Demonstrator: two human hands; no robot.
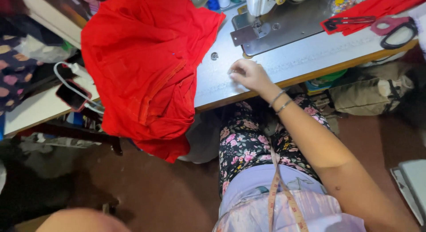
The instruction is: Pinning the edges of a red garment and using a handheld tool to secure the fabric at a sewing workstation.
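Note:
My right hand (245, 74) rests on the grey sewing table (310, 54) near its front edge, fingers curled together with the tips on the surface. Nothing shows between the fingers. Two thin bangles sit on that wrist. A large heap of red fabric (142, 67) lies to the left of the hand and hangs over the table's front edge. The sewing machine (262, 5) stands just beyond the hand, its presser foot on a metal plate. A blurred skin-coloured shape (80, 221) sits at the bottom left; my left hand itself is not seen.
Pink-handled scissors (395, 27) and a strip of red cloth (377, 7) lie at the table's right end. A phone (71, 95) with a white cable lies left of the fabric heap. A measuring tape (284, 196) hangs over my lap. Bags sit under the table.

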